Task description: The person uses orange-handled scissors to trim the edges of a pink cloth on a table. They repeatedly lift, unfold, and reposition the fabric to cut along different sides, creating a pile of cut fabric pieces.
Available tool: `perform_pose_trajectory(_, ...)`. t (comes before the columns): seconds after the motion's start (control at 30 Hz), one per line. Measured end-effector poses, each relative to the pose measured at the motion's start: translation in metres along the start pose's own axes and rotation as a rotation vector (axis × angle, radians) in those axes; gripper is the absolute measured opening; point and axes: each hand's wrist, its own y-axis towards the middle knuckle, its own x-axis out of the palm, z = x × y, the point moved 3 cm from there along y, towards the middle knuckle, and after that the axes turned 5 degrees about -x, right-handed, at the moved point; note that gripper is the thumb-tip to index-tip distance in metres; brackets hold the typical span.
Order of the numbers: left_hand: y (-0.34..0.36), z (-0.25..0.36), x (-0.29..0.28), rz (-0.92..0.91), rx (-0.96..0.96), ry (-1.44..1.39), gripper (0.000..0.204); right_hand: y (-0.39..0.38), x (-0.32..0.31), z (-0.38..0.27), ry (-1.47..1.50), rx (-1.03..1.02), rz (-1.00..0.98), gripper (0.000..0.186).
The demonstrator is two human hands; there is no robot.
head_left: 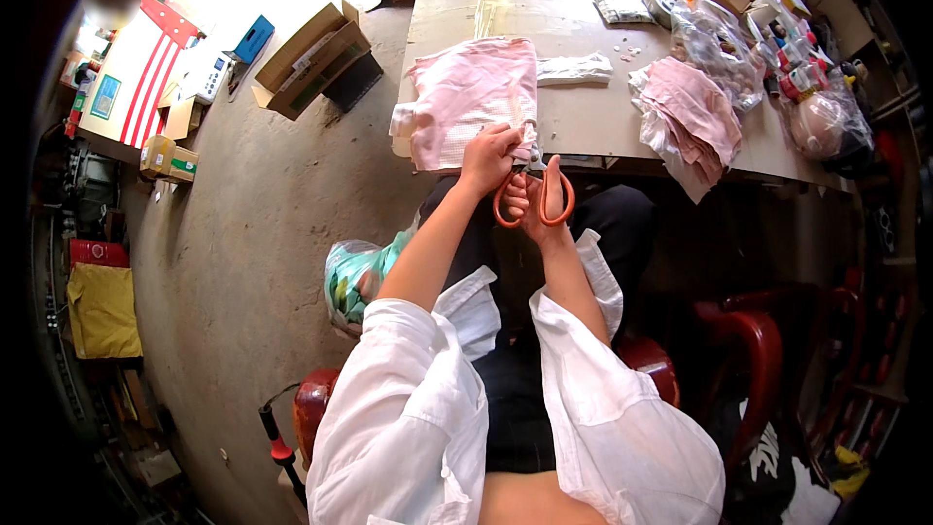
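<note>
A piece of pink cloth (476,87) lies at the near edge of the table, with a white-checked part toward me. My left hand (489,159) pinches its near right corner. Just to the right, my right hand (540,202) grips scissors (556,218) with large orange-brown loop handles. The scissors' short metal blades point away from me, at the cloth's corner. Whether the blades are around the fabric is hard to tell. Beyond the hands, a folded white strip of cloth (575,69) rests against the pink cloth's right side.
More pink cloth (692,102) sits in a clear plastic bag at the table's right edge. Bagged items and bottles (714,49) crowd the far right. An open cardboard box (316,58) stands left of the table (573,126). A bag with green cloth (364,272) is beside my left leg.
</note>
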Motion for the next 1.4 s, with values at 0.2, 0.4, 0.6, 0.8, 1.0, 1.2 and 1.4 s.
perform_pose_trajectory(0.2,-0.002,-0.003,0.002,0.048,0.002,-0.040,0.012,-0.005,-0.003,0.006,-0.096,-0.019,-0.009,0.064)
perform_pose_trajectory(0.4,-0.006,0.008,0.001,0.093,0.065,0.062,0.013,-0.015,-0.003,0.014,-0.314,-0.091,0.142,0.063)
perform_pose_trajectory(0.6,-0.007,0.002,0.007,0.127,0.004,0.038,0.009,-0.030,0.014,0.016,-0.001,0.014,-0.142,0.072)
perform_pose_trajectory(0.8,-0.007,0.000,0.005,0.023,-0.080,-0.098,0.005,-0.011,0.014,0.009,0.124,0.023,-0.094,0.075)
perform_pose_trajectory(1.0,-0.008,-0.006,0.004,-0.041,-0.107,-0.214,0.006,0.005,0.003,0.013,-0.098,-0.080,0.006,0.070)
perform_pose_trajectory(1.2,-0.006,-0.010,0.006,-0.051,-0.074,-0.233,0.008,0.006,-0.004,0.014,-0.275,-0.128,0.103,0.065)
perform_pose_trajectory(1.4,-0.006,-0.005,0.004,-0.035,-0.069,-0.220,0.008,0.000,-0.005,0.009,-0.377,-0.171,0.192,0.061)
